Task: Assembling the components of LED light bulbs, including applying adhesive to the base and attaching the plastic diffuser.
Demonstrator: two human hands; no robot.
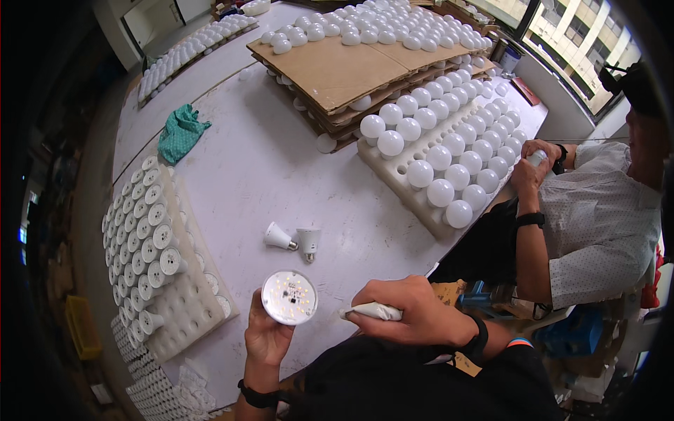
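Note:
My left hand (265, 337) is closed around an LED bulb body (289, 297) without its dome. Its round white board, dotted with small yellow LEDs, faces up. My right hand (432, 314) grips a soft white tube-like packet (379, 311), its narrow end pointing at the bulb body a short gap away. Just beyond my left hand, two more white bulb bodies with screw caps, one on the left (279, 236) and one on the right (309, 242), lie on the table (239, 182).
At left, a foam tray (186, 326) holds rows of bulb bodies (137, 242). White domes (440, 192) fill a foam tray (371, 154) at right, beside stacked cardboard sheets (337, 77) carrying more domes. A green cloth (182, 133) lies far left. A co-worker (597, 217) sits at right.

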